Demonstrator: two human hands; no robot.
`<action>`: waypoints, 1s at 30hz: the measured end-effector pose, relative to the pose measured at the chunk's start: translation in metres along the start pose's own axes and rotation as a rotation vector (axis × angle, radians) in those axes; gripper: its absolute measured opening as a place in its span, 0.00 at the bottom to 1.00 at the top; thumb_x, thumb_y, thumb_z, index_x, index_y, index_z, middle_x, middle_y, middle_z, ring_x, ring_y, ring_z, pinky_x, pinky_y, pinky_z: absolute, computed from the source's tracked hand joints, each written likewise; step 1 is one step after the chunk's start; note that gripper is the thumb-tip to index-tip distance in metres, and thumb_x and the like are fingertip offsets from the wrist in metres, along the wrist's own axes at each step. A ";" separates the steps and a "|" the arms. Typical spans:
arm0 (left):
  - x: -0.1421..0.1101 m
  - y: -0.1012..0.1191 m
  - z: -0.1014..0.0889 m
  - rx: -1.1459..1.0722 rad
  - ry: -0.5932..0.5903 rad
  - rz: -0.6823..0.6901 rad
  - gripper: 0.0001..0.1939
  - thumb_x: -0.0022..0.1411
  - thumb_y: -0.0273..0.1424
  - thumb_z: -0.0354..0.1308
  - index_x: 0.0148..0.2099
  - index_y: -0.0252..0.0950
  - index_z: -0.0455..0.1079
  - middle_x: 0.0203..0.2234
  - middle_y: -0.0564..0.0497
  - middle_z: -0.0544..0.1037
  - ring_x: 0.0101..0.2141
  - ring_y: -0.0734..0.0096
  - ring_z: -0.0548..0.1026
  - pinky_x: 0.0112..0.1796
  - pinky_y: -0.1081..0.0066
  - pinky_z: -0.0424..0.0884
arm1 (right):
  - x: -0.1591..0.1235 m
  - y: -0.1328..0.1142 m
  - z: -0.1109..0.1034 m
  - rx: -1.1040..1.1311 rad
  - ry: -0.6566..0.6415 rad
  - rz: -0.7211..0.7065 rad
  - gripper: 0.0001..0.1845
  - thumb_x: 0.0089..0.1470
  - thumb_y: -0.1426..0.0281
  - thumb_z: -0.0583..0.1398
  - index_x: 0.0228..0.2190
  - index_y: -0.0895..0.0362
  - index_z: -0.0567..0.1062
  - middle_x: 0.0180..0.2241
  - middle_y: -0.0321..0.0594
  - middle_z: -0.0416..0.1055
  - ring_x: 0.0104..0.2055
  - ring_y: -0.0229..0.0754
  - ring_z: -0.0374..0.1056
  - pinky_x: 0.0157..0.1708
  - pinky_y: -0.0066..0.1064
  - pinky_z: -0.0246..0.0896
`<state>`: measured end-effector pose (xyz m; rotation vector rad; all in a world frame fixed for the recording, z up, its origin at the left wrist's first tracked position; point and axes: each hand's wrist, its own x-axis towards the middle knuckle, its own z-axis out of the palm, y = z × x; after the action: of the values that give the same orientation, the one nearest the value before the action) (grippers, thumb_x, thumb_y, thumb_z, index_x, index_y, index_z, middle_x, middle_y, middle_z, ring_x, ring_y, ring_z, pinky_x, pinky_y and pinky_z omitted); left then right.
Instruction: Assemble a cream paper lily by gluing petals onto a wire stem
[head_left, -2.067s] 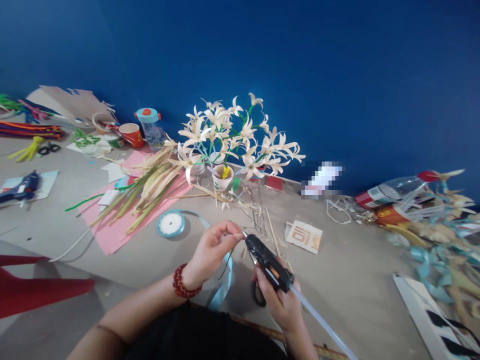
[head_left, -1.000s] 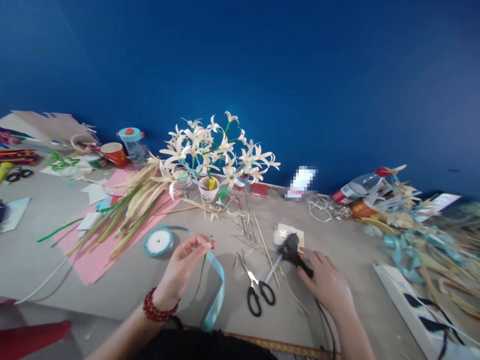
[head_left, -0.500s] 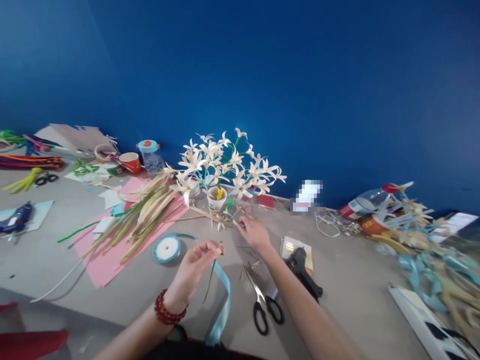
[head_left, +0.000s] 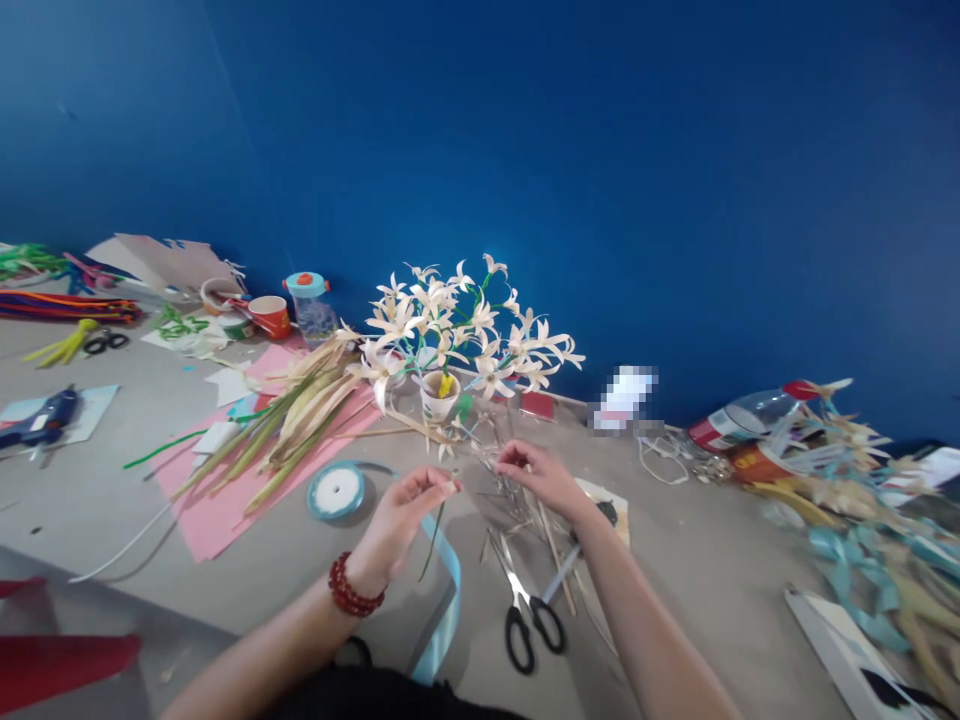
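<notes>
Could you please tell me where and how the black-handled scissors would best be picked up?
Probably by the black finger loops, coming from the wearer's side: the scissors appear to lie flat, with the loops toward the body and the slim, pointed blades directed away.

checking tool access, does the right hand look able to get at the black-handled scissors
Probably yes: the black-handled scissors lie close to the right hand, their grip end uncovered, with nothing visible blocking the way.
</notes>
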<state>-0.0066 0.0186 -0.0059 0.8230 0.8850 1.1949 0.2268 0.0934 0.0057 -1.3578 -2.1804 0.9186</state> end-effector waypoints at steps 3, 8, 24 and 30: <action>0.002 0.003 0.009 0.009 -0.017 0.002 0.07 0.56 0.33 0.65 0.29 0.36 0.73 0.38 0.47 0.79 0.45 0.63 0.72 0.50 0.67 0.60 | -0.017 -0.020 -0.005 0.099 -0.025 -0.001 0.10 0.60 0.62 0.58 0.34 0.56 0.73 0.32 0.37 0.75 0.36 0.41 0.70 0.36 0.29 0.64; -0.002 0.012 0.024 0.059 -0.075 -0.005 0.09 0.54 0.34 0.67 0.29 0.35 0.72 0.40 0.47 0.77 0.40 0.65 0.71 0.43 0.69 0.64 | -0.037 -0.054 -0.002 0.133 0.014 -0.062 0.06 0.59 0.66 0.59 0.33 0.54 0.75 0.34 0.37 0.73 0.39 0.43 0.69 0.39 0.32 0.62; -0.012 0.009 0.033 -0.062 -0.050 0.020 0.06 0.56 0.30 0.65 0.30 0.35 0.73 0.33 0.50 0.73 0.38 0.69 0.69 0.43 0.71 0.64 | -0.062 -0.064 0.076 0.852 0.535 0.108 0.10 0.51 0.63 0.67 0.33 0.54 0.74 0.31 0.36 0.73 0.33 0.40 0.69 0.35 0.29 0.64; -0.016 0.011 0.035 -0.130 -0.069 -0.018 0.07 0.55 0.30 0.66 0.29 0.35 0.73 0.32 0.50 0.73 0.37 0.69 0.70 0.43 0.71 0.64 | -0.064 -0.066 0.077 0.857 0.533 0.045 0.06 0.52 0.67 0.66 0.35 0.53 0.78 0.34 0.38 0.75 0.36 0.41 0.70 0.36 0.31 0.65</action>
<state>0.0180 0.0030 0.0207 0.7450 0.7486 1.1886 0.1642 -0.0091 -0.0004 -1.0386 -1.1405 1.1476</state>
